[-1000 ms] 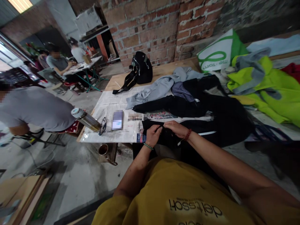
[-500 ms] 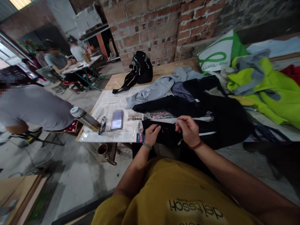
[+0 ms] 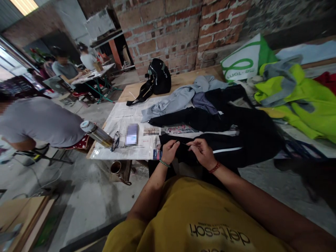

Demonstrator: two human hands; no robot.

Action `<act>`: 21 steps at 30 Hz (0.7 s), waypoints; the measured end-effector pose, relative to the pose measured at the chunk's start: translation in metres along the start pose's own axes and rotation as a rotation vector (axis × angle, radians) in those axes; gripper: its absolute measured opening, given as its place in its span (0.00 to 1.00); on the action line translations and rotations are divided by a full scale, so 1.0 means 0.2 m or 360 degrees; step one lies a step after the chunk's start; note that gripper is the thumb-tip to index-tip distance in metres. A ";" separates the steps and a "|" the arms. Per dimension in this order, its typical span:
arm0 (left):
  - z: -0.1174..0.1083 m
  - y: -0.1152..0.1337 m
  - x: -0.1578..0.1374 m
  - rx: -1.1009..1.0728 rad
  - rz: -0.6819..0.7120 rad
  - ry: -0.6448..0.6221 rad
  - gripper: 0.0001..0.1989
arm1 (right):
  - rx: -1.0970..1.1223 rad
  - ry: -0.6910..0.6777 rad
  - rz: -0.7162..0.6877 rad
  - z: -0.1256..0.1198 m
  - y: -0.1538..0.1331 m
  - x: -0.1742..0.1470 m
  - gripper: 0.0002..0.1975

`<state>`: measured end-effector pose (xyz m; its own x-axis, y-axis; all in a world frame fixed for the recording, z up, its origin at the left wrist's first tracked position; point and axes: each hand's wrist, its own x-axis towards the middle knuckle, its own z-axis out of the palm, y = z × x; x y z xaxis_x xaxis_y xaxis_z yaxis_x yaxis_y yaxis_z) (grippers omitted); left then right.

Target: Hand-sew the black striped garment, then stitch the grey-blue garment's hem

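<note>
A black garment with a white stripe (image 3: 258, 134) lies across the table's front edge, one narrow end reaching to my hands. My left hand (image 3: 169, 152) is closed on the edge of that end, thumb on top. Close to its right, my right hand (image 3: 202, 152) hovers over the same cloth with thumb and forefinger pinched together. Whatever sits in that pinch is too small to make out. Behind the hands, a grey garment (image 3: 170, 101) lies beside the black one.
Left of the hands are a phone (image 3: 131, 134), glasses (image 3: 115, 140) and a tilted-looking bottle (image 3: 96, 133). A black bag (image 3: 160, 77) stands at the back. Yellow-green clothing (image 3: 301, 101) and a green-white bag (image 3: 246, 61) lie right. A person (image 3: 44, 120) sits at left.
My right hand has come down and leftward, nearer to my left hand. My left hand keeps its hold on the black garment.
</note>
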<state>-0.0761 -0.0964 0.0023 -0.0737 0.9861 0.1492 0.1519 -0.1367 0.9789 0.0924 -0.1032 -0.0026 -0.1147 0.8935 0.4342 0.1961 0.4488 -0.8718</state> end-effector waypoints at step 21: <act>-0.02 0.00 0.01 -0.0190 -0.0034 -0.0064 0.15 | -0.0071 -0.0212 0.0250 0.09 -0.10 0.16 0.10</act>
<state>-0.0804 -0.0958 0.0040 -0.0355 0.9915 0.1249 0.0322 -0.1238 0.9918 0.0664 -0.0832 0.0241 -0.2067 0.9440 0.2573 0.2645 0.3071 -0.9142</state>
